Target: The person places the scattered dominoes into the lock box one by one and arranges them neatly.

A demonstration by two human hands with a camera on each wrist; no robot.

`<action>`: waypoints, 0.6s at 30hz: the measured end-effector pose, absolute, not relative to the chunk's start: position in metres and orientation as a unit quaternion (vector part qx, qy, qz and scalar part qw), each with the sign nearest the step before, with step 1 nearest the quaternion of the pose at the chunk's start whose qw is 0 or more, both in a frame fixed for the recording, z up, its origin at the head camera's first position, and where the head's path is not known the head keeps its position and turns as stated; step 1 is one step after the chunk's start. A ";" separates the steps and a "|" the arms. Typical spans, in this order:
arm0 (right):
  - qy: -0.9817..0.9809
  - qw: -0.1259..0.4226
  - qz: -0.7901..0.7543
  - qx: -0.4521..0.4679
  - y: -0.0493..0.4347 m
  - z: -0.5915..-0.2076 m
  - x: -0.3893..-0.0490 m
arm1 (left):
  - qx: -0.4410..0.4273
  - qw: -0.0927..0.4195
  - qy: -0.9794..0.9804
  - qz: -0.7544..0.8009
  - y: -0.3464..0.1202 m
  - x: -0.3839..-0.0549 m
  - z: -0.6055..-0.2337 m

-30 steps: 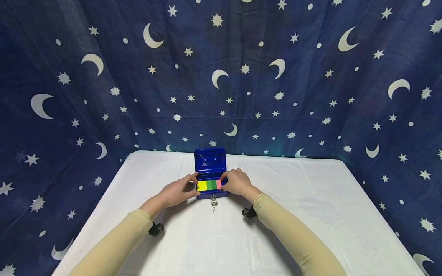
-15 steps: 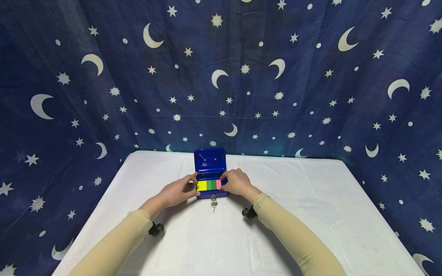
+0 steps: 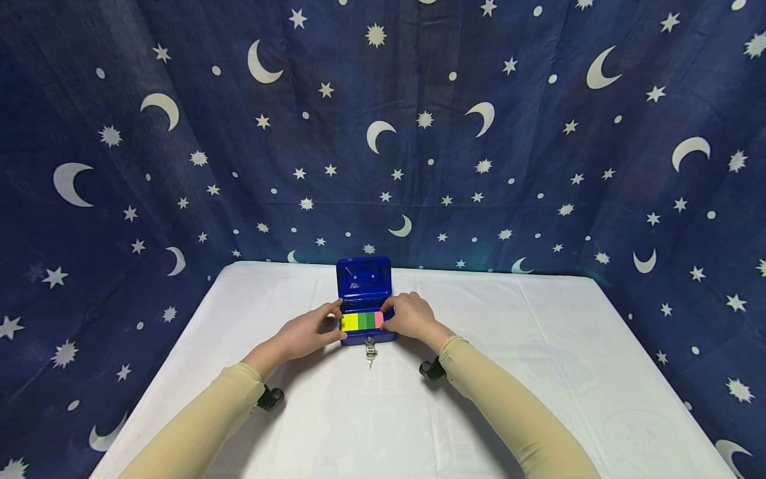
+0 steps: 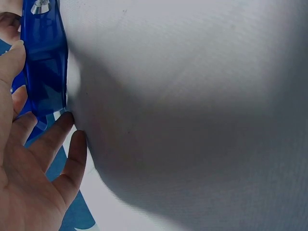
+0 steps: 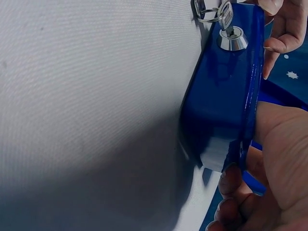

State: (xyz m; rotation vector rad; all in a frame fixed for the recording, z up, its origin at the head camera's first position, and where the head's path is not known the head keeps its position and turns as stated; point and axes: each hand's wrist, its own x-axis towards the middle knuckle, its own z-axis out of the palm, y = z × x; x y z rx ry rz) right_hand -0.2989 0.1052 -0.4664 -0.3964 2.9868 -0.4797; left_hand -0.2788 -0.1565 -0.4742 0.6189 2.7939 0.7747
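Observation:
A blue cash box (image 3: 368, 338) stands on the table with its lid (image 3: 364, 278) raised at the back. Side by side in its opening lies a row of coloured blocks (image 3: 362, 321), yellow, green and pink. My left hand (image 3: 304, 331) has thumb and index finger at the yellow end; its other fingers spread outside the box in the left wrist view. At the pink end, my right hand (image 3: 411, 315) holds the row between thumb and curled fingers. A key (image 5: 226, 17) sits in the front lock (image 5: 233, 39). Both wrist views hide the blocks behind the box wall.
White cloth covers the table (image 3: 371, 426). Behind and at both sides hangs a dark blue curtain (image 3: 431, 166) with moons and stars. A key ring (image 3: 371, 356) hangs from the lock at the box's front. A black wrist camera (image 3: 272, 398) sits under the left sleeve.

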 end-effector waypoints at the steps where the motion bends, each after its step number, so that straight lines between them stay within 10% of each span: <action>1: 0.978 0.045 -0.158 -0.130 0.105 -0.466 -0.299 | 0.208 0.089 0.939 0.260 -0.156 -0.279 -0.474; 18: 0.976 0.043 -0.168 -0.131 0.107 -0.461 -0.298 | 0.210 0.086 0.939 0.258 -0.156 -0.279 -0.474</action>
